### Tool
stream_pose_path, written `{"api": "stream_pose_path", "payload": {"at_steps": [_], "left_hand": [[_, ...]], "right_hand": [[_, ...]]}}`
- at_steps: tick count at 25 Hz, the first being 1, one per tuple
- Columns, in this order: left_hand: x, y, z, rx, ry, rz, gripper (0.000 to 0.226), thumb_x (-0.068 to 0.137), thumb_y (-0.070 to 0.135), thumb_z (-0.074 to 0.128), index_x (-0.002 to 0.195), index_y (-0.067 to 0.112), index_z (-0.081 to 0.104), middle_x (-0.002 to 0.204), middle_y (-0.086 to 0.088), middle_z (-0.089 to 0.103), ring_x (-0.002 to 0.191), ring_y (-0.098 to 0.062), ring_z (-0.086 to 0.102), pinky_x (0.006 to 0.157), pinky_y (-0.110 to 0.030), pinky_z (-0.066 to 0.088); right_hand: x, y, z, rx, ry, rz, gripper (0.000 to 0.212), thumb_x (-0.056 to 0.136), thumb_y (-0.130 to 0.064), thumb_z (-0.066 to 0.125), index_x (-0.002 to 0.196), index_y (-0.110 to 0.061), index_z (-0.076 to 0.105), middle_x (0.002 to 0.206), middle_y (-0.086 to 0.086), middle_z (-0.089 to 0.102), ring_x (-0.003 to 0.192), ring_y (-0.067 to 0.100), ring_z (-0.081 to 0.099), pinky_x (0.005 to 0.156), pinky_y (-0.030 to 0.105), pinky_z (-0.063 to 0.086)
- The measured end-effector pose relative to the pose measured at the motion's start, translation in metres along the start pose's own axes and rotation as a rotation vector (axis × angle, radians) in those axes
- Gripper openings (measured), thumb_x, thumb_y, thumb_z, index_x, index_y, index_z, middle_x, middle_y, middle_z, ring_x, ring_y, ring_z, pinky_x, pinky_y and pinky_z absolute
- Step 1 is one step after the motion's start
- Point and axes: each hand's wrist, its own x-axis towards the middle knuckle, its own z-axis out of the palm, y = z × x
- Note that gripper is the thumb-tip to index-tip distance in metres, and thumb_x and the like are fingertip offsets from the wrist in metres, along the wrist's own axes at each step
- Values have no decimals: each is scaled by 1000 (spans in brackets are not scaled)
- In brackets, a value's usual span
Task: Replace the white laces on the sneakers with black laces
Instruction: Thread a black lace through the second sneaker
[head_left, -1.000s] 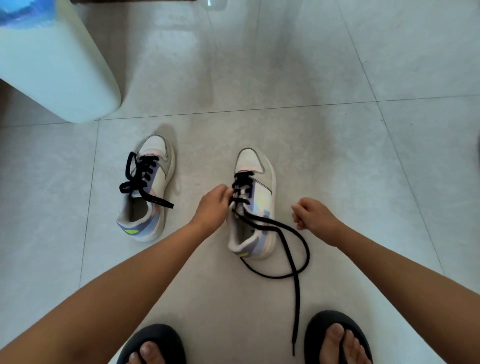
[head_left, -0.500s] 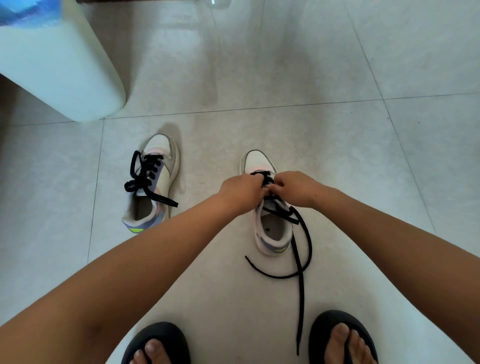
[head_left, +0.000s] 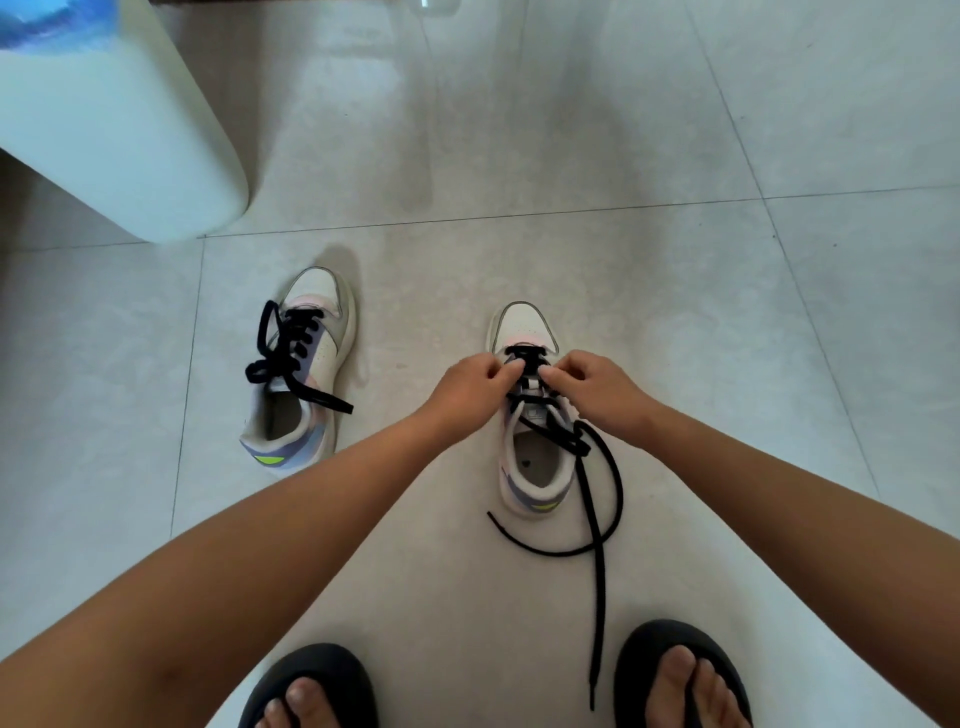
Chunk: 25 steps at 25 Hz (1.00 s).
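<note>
Sneakers first: the left sneaker (head_left: 301, 364) sits on the tiled floor (head_left: 675, 312) with its black lace (head_left: 283, 358) threaded and the ends flopping loose, so that one looks pretty much done. The right sneaker (head_left: 535, 415) is the one being worked on, straight ahead between the person's flip-flops (head_left: 311, 680). The left hand (head_left: 467, 387) and right hand (head_left: 597, 387) are both curled in tight over the lower eyelets near the toe, fingertips pinching the black lace on that shoe (head_left: 592, 499). Exactly which crossing they have is hard to tell. Both long ends trail off over the right side and across the floor toward the feet.

Seems like the tightening step, snugging up the bottom rows. Best bet is to pull each crossing evenly from both sides, work from the toe up, keep the lace flat, and make sure both ends stay about equal.
</note>
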Motion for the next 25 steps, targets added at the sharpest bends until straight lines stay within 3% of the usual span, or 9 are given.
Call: {"api": "stream_pose_path", "payload": {"at_steps": [3,7,9,12,14,18,20,22,25], "left_hand": [[7,10,-1,21,-62,44,28,97,26,49,71,15,49,69,3,49,67,-13,44,56,-23,34],[-4,-6,11,-773,1,-191,27,99,15,45,72,13,48,73,-4,53,66,-14,48,60,-23,43],[-5,-8,13,-746,-2,-244,27,99,18,46,73,12,50,74,-5,54,65,-14,48,59,-23,43],[3,4,-2,-403,-121,-218,29,97,35,48,80,13,57,82,-3,58,67,-14,50,57,-24,42],[4,8,-6,-287,-133,-155,27,98,32,47,80,13,57,82,-4,58,67,-15,50,54,-23,41],[-6,-2,8,-595,-12,-212,26,99,20,45,76,10,52,74,-5,55,65,-16,50,58,-26,45],[-7,-6,2,-365,55,-158,23,100,28,40,87,12,49,78,-4,56,73,-21,54,67,-32,48],[-10,-3,-11,82,106,-46,28,100,38,32,97,12,42,85,-3,54,80,-24,53,71,-36,44],[-14,14,-17,582,-39,127,28,100,38,33,100,13,46,93,-4,55,88,-27,55,68,-32,36]], "right_hand": [[4,-4,1,64,-51,41,21,94,-21,56,75,-14,50,69,0,50,64,14,46,63,29,40],[-5,11,10,811,12,259,24,99,-10,45,74,-11,48,72,6,52,62,14,48,52,20,45],[-6,18,14,728,35,243,22,97,-12,49,75,-9,52,72,7,52,61,14,46,56,22,43],[-3,5,4,476,-50,206,19,95,-21,55,80,-9,58,74,4,56,62,13,47,58,23,40],[-3,0,3,421,-65,196,19,95,-21,55,78,-12,57,73,2,56,62,12,48,57,22,41],[-14,2,11,746,-10,310,19,97,-14,50,78,-11,52,72,5,53,62,13,48,60,26,44],[-17,0,4,498,82,303,17,96,-23,52,86,-9,53,74,6,55,64,16,52,62,31,49],[-21,-2,-6,53,109,206,31,95,-40,48,84,-11,50,74,4,55,67,17,52,65,34,48],[-28,-18,-8,-396,-122,77,41,96,-43,42,67,-14,45,66,0,49,61,15,45,55,28,34]]}}
